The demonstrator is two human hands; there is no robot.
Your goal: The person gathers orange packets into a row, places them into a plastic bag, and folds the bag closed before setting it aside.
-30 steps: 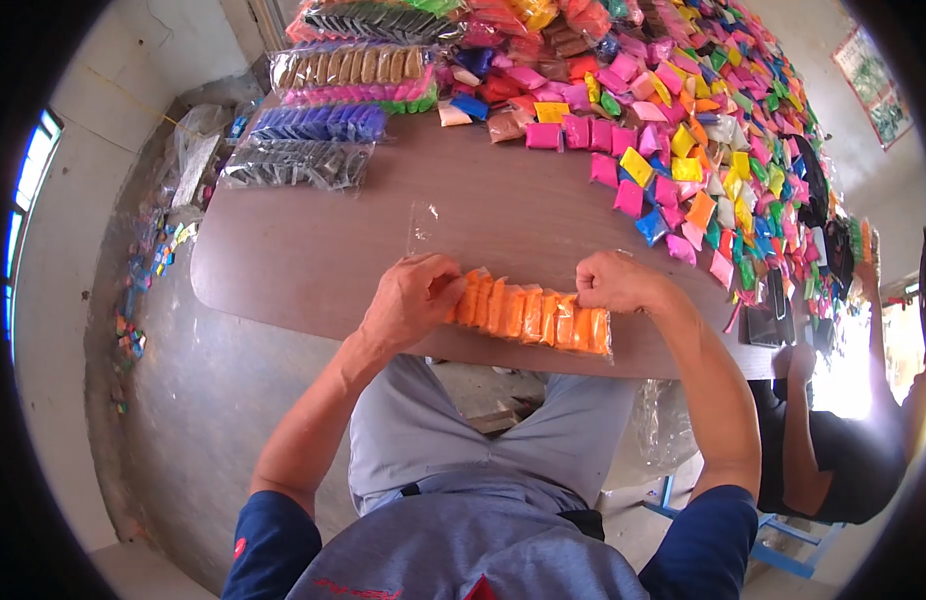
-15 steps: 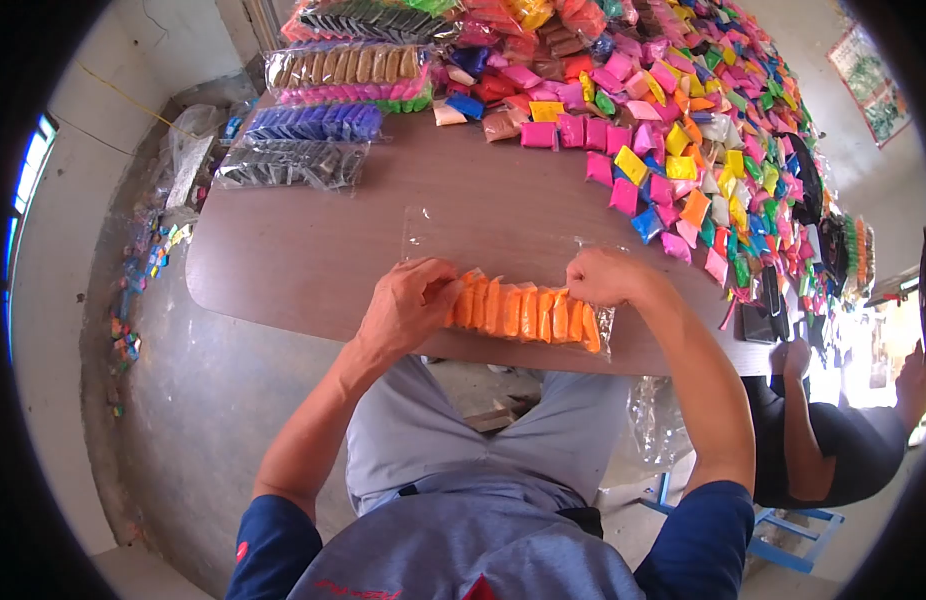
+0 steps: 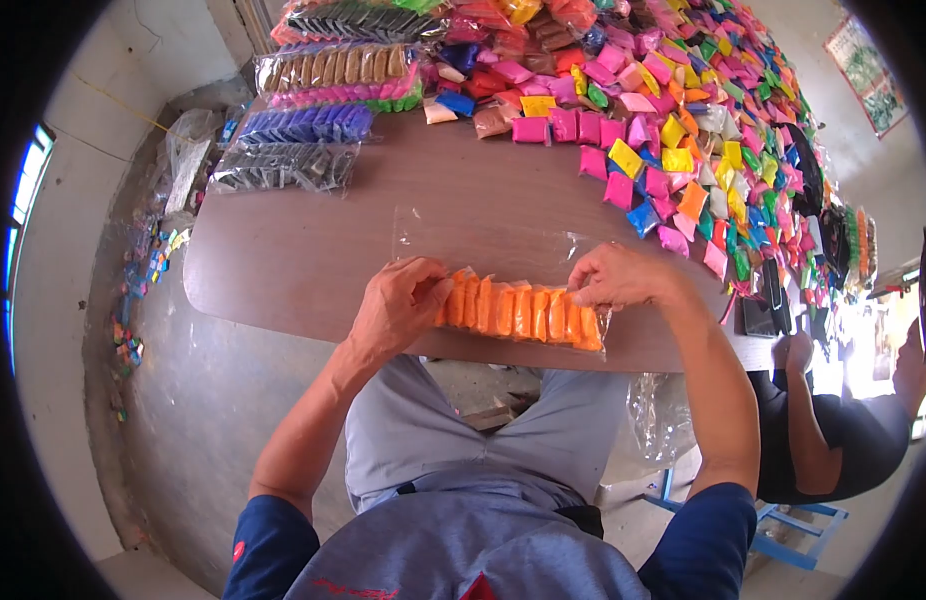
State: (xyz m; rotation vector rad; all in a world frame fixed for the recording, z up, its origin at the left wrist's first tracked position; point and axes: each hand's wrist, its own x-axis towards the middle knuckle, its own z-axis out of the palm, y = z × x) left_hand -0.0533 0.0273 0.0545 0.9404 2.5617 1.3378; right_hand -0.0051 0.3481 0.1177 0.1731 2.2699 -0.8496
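Note:
A clear plastic bag (image 3: 488, 238) lies at the table's near edge with a row of several small orange packets (image 3: 523, 312) standing side by side in it. My left hand (image 3: 401, 305) is closed at the left end of the row, thumb and fingers pinching the bag there. At the upper right end, my right hand (image 3: 623, 276) has its fingertips pinched on the bag beside the last orange packets. The bag's flat upper part spreads on the table beyond the packets. Exactly what lies between the fingertips is partly hidden.
A big heap of loose coloured packets (image 3: 673, 130) covers the table's right and far side. Filled bags of black packets (image 3: 283, 168), blue packets (image 3: 308, 123) and brown packets (image 3: 338, 66) are stacked at the far left. Another person (image 3: 833, 440) sits at the right.
My right hand has opened from a tighter fist into a pinch, thumb reaching left over the packets. The orange row looks straighter and slightly more spread out. My left hand stays at its end.

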